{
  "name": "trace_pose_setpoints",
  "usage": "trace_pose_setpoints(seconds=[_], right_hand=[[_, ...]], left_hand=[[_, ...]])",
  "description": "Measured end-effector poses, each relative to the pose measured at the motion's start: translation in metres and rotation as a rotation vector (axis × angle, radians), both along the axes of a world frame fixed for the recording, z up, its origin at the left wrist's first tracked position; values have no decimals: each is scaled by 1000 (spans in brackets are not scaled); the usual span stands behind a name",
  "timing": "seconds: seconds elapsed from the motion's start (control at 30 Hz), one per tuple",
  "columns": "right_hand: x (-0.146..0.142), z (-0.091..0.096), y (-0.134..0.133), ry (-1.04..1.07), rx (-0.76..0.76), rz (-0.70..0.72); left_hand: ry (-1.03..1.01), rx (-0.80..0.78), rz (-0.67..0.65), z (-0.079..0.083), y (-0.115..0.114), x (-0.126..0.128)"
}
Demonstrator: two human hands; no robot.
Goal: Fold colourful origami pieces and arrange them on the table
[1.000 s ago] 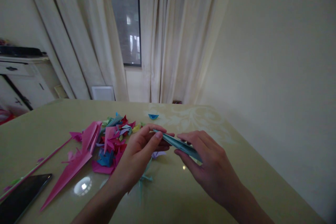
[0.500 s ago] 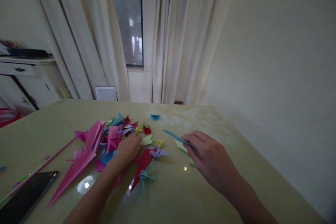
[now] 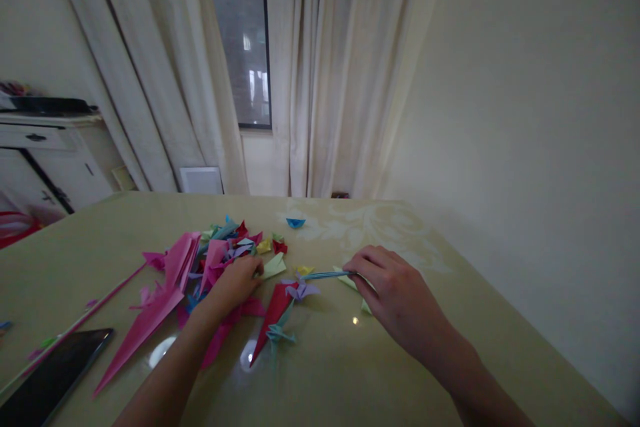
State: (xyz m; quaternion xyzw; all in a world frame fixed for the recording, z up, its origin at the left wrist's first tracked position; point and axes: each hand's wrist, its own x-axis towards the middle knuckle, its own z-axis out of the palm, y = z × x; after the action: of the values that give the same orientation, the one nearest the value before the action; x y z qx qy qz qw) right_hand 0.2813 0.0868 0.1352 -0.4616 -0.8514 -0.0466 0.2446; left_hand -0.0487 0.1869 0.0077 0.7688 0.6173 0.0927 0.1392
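My right hand [image 3: 395, 290] is closed on a long teal folded paper piece [image 3: 327, 274] whose tip points left, low over the yellow-green table [image 3: 350, 360]. A pale green folded paper [image 3: 346, 279] lies under that hand. My left hand [image 3: 239, 280] rests, fingers curled, on a pile of colourful folded papers [image 3: 227, 250], touching a light green piece [image 3: 274, 267]; what it holds is hidden. A red folded paper [image 3: 273, 312] and a small purple folded figure [image 3: 300, 291] lie between the hands.
A long pink paper plane [image 3: 145, 317] and a pink stick [image 3: 85, 312] lie at the left. A dark phone [image 3: 50, 377] sits at the near left edge. A small blue paper boat [image 3: 295, 222] is farther back. Curtains, a window and a white cabinet [image 3: 45, 160] stand behind.
My left hand let go of the teal piece and dropped onto the paper pile. My right hand kept the teal piece and lowered it, turning its tip flat toward the left.
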Motion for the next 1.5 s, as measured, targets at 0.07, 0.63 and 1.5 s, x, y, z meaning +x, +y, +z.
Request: trace_pose_setpoints(seconds=[0.07,0.63,1.5], right_hand=[[0,0,0,-6,-10,-2],[-1,-3,2,-40,6,-1],[-3,0,-3,76,201,88]], left_hand=[[-10,-5,4,1,1,-1],[-54,-18,9,14,-1,-7],[-853,-25,-307,115,-76,65]])
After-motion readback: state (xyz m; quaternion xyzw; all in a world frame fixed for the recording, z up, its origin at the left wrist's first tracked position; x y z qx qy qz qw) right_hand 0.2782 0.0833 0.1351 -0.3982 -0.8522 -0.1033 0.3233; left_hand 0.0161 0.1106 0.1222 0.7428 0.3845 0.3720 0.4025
